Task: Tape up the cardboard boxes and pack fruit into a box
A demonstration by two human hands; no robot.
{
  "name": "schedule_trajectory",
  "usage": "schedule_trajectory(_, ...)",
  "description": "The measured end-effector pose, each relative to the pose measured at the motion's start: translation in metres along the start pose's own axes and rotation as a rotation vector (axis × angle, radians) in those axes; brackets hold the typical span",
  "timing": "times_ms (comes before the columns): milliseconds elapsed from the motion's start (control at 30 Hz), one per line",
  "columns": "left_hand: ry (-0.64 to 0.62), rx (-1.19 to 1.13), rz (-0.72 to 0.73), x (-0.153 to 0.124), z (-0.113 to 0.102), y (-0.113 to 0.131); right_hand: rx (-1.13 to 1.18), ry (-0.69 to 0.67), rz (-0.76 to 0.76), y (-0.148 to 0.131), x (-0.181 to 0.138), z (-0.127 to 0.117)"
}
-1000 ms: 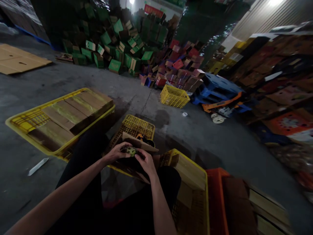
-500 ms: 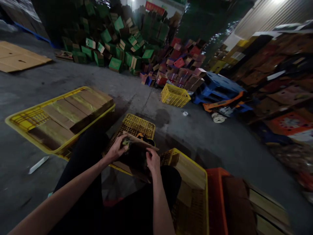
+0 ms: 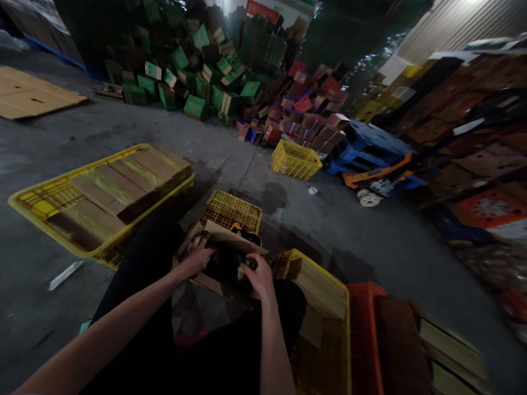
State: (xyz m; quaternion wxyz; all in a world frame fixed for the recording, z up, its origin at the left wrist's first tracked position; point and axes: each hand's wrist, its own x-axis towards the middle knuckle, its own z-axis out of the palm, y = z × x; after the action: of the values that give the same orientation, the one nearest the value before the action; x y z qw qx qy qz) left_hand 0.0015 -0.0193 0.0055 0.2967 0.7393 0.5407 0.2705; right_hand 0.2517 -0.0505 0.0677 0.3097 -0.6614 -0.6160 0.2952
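A small cardboard box (image 3: 233, 237) with raised flaps stands before my knees, on an upturned yellow crate (image 3: 234, 207). Its inside is dark and the contents are hard to make out. My left hand (image 3: 197, 257) reaches in at the left side, fingers curled down into the shadow; what they grip is unclear. At the right side of the box, my right hand (image 3: 258, 274) is closed with thumb and fingers round something small, dark and partly pale green. Just behind the far flap lies an orange-and-black tool (image 3: 247, 232), perhaps a tape dispenser.
To the left, a yellow crate (image 3: 101, 253) holds taped cardboard boxes (image 3: 119, 181). At right stand another yellow crate (image 3: 348, 329) with cardboard inside and a red crate (image 3: 364, 334). Farther off are a yellow basket (image 3: 295, 160), blue pallets (image 3: 374, 140) and piled green boxes (image 3: 195, 107).
My left hand has moved off the far flap and down into the box. My right hand has left the box edge and closed on a small item. The far flap stands more upright.
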Motion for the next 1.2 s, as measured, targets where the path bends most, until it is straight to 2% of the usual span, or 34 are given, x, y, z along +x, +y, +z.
schedule_trajectory(133,-0.032,-0.213,0.117,0.008,-0.015,0.008,0.396,-0.035,-0.028,-0.018,-0.002,-0.003)
schedule_trajectory(200,-0.112,-0.397,0.096,0.009,-0.023,0.015,0.529,-0.087,-0.051,-0.025,-0.002,-0.001)
schedule_trajectory(333,-0.388,-0.763,-0.013,0.003,-0.035,0.031,0.595,-0.124,-0.094,-0.035,-0.001,0.003)
schedule_trajectory(433,-0.499,-0.896,-0.002,0.002,-0.04,0.04,0.599,-0.145,-0.127,-0.039,-0.001,0.004)
schedule_trajectory(500,-0.484,-0.895,-0.002,0.003,-0.042,0.042,0.621,-0.178,-0.129,-0.041,-0.001,0.005)
schedule_trajectory(600,-0.382,-0.843,-0.037,0.006,-0.043,0.039,0.698,-0.243,-0.098,-0.043,-0.001,0.006)
schedule_trajectory(700,-0.293,-0.809,-0.055,0.006,-0.041,0.034,0.769,-0.251,-0.096,-0.042,0.0,0.007)
schedule_trajectory(1033,-0.229,-0.908,-0.008,0.006,-0.037,0.03,0.477,-0.052,-0.068,-0.028,0.006,0.012)
schedule_trajectory(1200,-0.237,-0.997,-0.152,0.007,-0.035,0.028,0.496,0.072,-0.008,-0.022,0.007,0.011)
